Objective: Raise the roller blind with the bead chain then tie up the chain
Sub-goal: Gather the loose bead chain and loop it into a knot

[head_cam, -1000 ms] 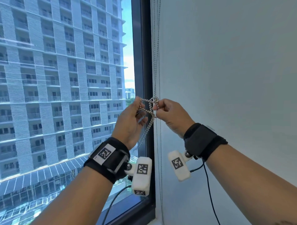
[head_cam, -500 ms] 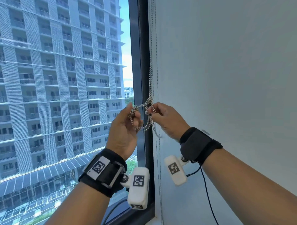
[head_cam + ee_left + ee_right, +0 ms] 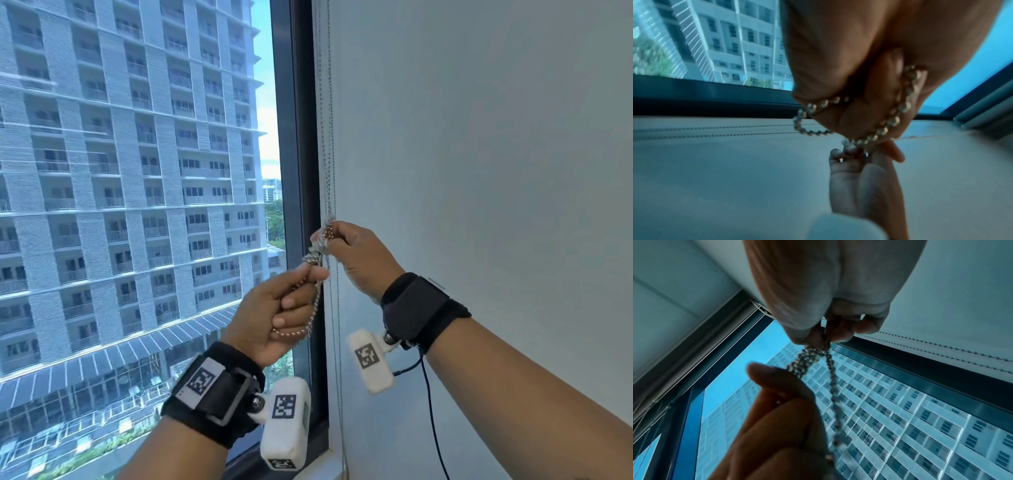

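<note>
A metal bead chain (image 3: 324, 137) hangs down along the dark window frame. My right hand (image 3: 330, 236) pinches its bunched, knotted part (image 3: 317, 250) from the upper right. Just below, my left hand (image 3: 310, 274) grips the chain, and a loop of beads (image 3: 291, 331) curls under its fingers. In the left wrist view the beads (image 3: 890, 121) wrap round my left fingers, with the right hand's fingers (image 3: 849, 170) beyond. Seen from the right wrist, the twisted strands (image 3: 809, 360) run from my right hand (image 3: 824, 334) to my left hand (image 3: 781, 402). The pane is uncovered.
A dark window frame (image 3: 301, 171) stands between the glass (image 3: 137, 205) and a white wall (image 3: 479, 171). Two thin chains (image 3: 337, 342) hang along the wall's edge down to the sill (image 3: 322, 462). A cable (image 3: 428, 394) dangles from my right wrist.
My left hand has dropped below the right one, pulling its part of the chain downward. The open loops between the hands have drawn into a tight bunch.
</note>
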Tool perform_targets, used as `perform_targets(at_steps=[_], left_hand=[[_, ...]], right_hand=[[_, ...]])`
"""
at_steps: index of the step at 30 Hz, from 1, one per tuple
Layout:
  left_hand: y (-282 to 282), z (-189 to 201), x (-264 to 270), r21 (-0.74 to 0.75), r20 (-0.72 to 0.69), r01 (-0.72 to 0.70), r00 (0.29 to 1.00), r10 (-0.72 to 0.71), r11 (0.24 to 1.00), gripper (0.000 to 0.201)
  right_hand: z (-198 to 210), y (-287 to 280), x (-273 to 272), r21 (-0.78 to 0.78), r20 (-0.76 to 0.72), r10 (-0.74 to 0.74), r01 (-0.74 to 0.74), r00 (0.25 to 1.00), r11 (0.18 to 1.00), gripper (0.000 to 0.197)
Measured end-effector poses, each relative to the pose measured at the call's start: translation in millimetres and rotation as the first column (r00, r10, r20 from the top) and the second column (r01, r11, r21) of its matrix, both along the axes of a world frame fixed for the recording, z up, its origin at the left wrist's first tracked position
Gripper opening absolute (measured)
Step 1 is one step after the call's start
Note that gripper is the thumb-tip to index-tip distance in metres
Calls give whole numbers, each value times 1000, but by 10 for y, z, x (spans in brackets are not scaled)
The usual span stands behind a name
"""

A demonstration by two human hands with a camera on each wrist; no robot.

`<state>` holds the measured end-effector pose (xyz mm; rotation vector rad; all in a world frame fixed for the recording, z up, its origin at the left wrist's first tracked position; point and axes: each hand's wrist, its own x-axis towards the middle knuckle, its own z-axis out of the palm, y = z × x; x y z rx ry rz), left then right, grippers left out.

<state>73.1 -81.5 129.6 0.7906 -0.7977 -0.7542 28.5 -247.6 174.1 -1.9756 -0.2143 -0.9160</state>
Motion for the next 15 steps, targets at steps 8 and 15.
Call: perform_targets(at_steps=[8, 15], left_hand=[[-165, -373, -74, 39, 56, -96, 994, 94, 995, 34], [-86, -575, 11, 254, 148, 51, 985, -90, 966, 44]], right_hand=[[-243, -105, 3, 165, -78, 34, -21, 996, 986, 27], [-309, -76, -64, 455, -107, 378, -293, 920, 841, 22]])
